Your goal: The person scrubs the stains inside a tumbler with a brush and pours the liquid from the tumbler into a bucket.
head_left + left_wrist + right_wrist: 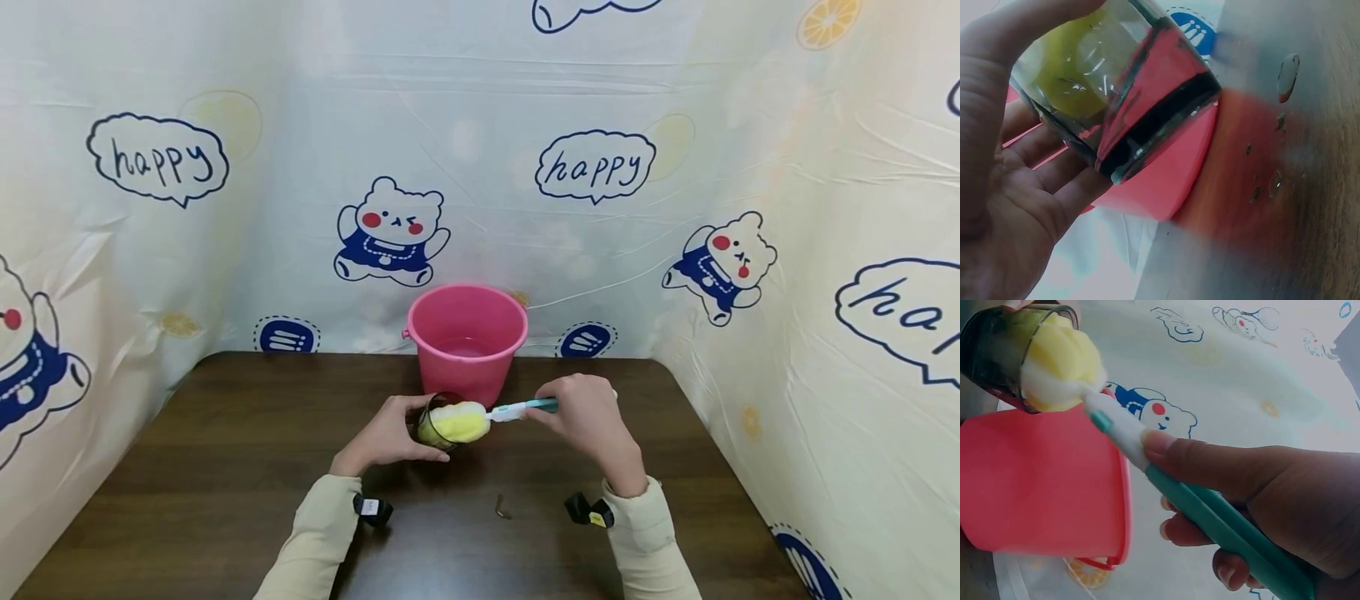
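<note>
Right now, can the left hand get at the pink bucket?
Probably not freely: the left hand grips the dark glass. The pink bucket stands close behind; only that grip seems in the way.

The right hand (581,412) hides some of the brush (501,413). The brown spot (502,507) on the table (225,467) is too small to name.

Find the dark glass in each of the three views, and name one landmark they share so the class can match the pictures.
Head: the glass is below centre, slightly left, in the left hand, around part of the yellow brush head.
Left wrist: upper left to middle, tilted.
Right wrist: top left corner, its mouth facing right.
Shared landmark: the pink bucket.
</note>
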Tool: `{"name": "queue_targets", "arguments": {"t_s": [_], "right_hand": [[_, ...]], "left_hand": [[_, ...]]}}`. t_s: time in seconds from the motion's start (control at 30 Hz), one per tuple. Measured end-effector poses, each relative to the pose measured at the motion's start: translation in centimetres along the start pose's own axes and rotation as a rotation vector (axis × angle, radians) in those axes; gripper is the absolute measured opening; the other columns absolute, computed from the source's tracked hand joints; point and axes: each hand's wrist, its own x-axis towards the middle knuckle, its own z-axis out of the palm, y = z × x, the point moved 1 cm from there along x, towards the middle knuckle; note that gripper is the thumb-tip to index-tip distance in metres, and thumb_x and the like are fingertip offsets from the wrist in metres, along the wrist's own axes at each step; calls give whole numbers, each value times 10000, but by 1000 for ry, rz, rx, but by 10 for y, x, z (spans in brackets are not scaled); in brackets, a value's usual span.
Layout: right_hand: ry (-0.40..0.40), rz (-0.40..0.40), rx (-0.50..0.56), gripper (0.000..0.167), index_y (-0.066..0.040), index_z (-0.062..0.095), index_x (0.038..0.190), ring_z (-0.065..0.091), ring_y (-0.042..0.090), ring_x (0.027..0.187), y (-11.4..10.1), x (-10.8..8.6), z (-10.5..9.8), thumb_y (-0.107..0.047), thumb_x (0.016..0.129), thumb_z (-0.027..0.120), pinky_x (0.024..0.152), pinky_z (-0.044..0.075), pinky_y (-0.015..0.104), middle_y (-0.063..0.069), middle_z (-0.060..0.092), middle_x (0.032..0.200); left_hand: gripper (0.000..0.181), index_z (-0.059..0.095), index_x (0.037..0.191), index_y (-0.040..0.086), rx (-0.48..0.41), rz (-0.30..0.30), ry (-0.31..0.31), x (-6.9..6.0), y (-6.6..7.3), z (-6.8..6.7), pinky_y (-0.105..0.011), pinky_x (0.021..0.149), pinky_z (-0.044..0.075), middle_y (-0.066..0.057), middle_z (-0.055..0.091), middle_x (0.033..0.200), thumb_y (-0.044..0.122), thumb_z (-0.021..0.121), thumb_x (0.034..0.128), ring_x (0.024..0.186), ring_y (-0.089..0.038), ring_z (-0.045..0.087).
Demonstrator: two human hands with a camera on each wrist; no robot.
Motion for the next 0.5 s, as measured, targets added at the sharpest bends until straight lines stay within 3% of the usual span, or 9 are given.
{"name": "queue_targets", "arguments": {"t_s": [0.2,0.37,0.5], "right_hand": [[13,64,-18,292,-173,818,784,403,57,492,-1,0,-2,-449,737,899,429,304,218,-82,655,614],[-29,25,-16,283,-178,815,771,440,52,508,-1,-2,-6,-440,722,910,441,329,217,-76,674,625],[-10,22,4,278,-173,818,786,445,45,515,1,-2,-4,-426,723,914,447,334,210,-69,696,651]], "left_hand": [[855,611,1402,272,-2,-7,13,0,3,-1,-324,972,550,145,653,1317,481,955,647,1184,-91,622],[835,632,1384,249,3,3,4,0,4,-1,-346,964,557,132,660,1305,471,957,647,1171,-109,622],[830,624,1384,279,2,-9,-12,-1,2,0,-324,965,553,148,654,1304,492,949,651,1168,-97,619]]}}
